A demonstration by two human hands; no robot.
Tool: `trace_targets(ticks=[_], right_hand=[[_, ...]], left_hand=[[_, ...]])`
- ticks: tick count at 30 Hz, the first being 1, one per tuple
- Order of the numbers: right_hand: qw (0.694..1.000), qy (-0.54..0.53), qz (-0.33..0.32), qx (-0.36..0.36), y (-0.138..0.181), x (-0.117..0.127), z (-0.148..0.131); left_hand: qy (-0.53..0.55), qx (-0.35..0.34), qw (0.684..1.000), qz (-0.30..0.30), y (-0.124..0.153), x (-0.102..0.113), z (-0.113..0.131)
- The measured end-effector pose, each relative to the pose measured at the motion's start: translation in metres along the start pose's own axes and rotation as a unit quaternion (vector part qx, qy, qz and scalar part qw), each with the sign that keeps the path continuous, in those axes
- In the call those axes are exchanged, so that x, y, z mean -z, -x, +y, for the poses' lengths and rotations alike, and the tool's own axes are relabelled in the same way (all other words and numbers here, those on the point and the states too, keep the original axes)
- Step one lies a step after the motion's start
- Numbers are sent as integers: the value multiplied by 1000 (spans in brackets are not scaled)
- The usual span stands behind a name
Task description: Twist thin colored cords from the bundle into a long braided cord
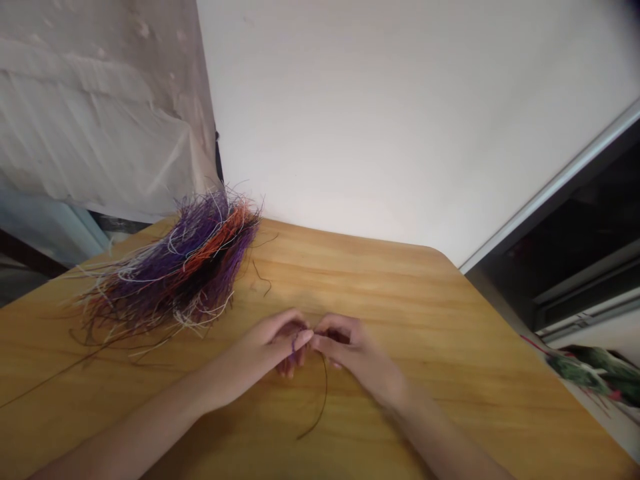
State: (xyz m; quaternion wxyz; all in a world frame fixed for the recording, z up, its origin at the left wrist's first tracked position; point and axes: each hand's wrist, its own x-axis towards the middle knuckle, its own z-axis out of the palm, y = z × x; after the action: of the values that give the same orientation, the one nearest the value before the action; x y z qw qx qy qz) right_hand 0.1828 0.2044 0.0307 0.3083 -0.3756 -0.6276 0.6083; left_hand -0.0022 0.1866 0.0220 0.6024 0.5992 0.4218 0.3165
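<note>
My left hand [280, 343] and my right hand [350, 347] meet at the middle of the wooden table [450, 347], fingertips pressed together in a pinch. Between them I hold thin strands: a short purple piece shows at my left fingertips, and a dark strand [320, 400] hangs from the pinch and curls down over the tabletop toward me. A loose bundle of purple, orange, white and dark strands [185, 267] lies on the table to the far left of my hands, apart from them.
A white wall rises behind the table's far edge. A pale cloth [90, 113] hangs at the left. Single stray strands [263, 277] lie near the bundle. Right of the table are a dark window frame [575, 247] and green items [590, 370] on the floor.
</note>
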Motion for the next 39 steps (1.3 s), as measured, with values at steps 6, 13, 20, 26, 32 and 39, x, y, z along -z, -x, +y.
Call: trace_targets(ticks=[6,13,20,26,32,39], right_hand=[[996,78,31,0,-1,-5,-2],[957,245,121,99,2,0,-7],[816,431,180,339,15,-29,1],[845,421,115,308,24,-53,12],[768,540,36,343,26,-57,19],[832,405,118,361,30,-36,0]], left_hand=[[-9,-5,1000,15,-2,2,-3],[27,27,998,46,-3,1,2],[78,50,987,131,-7,-3,2],[49,4,976,214,-4,3,8],[34,-38,968,247,-2,13,15],[11,-47,981,188,-4,14,8]])
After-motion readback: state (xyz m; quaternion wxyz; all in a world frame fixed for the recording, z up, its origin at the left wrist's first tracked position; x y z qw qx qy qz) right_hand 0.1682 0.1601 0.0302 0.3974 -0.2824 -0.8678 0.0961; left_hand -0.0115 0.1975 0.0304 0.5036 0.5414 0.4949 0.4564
